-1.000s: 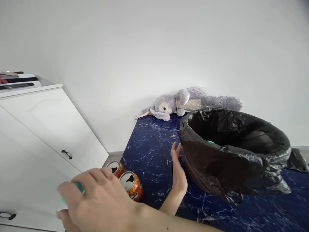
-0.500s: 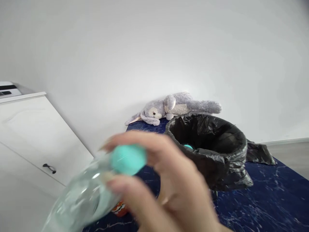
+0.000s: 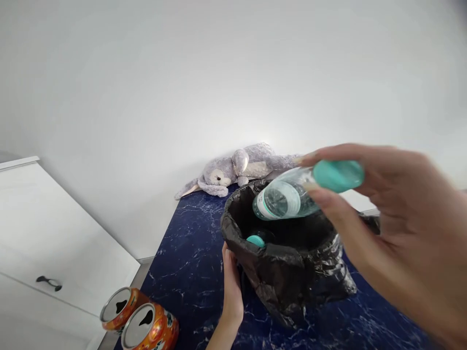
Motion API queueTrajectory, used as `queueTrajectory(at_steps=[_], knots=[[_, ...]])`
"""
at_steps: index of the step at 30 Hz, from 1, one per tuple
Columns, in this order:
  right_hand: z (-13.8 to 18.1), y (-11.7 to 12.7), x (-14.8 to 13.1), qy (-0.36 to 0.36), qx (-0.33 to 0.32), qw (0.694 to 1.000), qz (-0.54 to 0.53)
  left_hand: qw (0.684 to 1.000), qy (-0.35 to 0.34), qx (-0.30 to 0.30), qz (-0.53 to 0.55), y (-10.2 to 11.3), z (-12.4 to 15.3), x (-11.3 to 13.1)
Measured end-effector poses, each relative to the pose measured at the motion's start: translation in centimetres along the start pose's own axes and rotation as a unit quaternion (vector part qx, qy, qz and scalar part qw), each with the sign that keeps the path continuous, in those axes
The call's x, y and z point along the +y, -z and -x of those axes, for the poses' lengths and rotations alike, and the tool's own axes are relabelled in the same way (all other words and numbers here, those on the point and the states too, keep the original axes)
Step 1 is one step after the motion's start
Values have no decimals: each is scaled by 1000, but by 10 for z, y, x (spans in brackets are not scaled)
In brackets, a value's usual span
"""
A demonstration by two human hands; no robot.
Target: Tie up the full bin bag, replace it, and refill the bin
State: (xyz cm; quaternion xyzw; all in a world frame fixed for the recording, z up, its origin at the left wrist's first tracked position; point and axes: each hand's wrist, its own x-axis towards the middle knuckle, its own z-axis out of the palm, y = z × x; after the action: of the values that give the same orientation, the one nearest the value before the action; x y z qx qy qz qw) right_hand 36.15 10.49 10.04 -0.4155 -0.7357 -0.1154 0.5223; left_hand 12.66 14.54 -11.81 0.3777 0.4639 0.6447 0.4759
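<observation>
My right hand (image 3: pixel 401 218) pinches a clear plastic bottle (image 3: pixel 282 199) by its turquoise cap (image 3: pixel 337 176). The bottle tilts base-down over the mouth of a trash bin lined with a black bag (image 3: pixel 288 272), its base at the opening. From the left, my left hand (image 3: pixel 232 291) presses against the bin's side just below the rim; some of its fingers are hidden. Inside the bin, close to the near wall, another turquoise cap (image 3: pixel 256 240) shows.
Two opened orange drink cans (image 3: pixel 156 328) stand at the front left on the dark blue marbled table (image 3: pixel 189 243). Behind the bin a grey plush rabbit (image 3: pixel 222 172) lies against the white wall. A white cabinet (image 3: pixel 54 233) is on the left.
My right hand has carried the bottle from the lower left to over the bin. My left hand has come into view at the bin's side. The cans now show fully as the view shifted.
</observation>
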Motion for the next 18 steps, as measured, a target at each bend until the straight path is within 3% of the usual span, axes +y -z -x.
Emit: queueTrajectory(at_steps=[2,6,14,18], knots=[[0,-11,-8,-1,-2,1000,0,1000,6,-7,1,3,-1,-5],[-1,-24,0,5,-110,994,-24,999,33,-22,21,13,-1,-18],[0,-24,20,-48,-222,972,-60,992,53,-106,48,25,3,-30],[-2,-23,18,-66,-199,975,-71,996,52,-74,23,22,5,-27]])
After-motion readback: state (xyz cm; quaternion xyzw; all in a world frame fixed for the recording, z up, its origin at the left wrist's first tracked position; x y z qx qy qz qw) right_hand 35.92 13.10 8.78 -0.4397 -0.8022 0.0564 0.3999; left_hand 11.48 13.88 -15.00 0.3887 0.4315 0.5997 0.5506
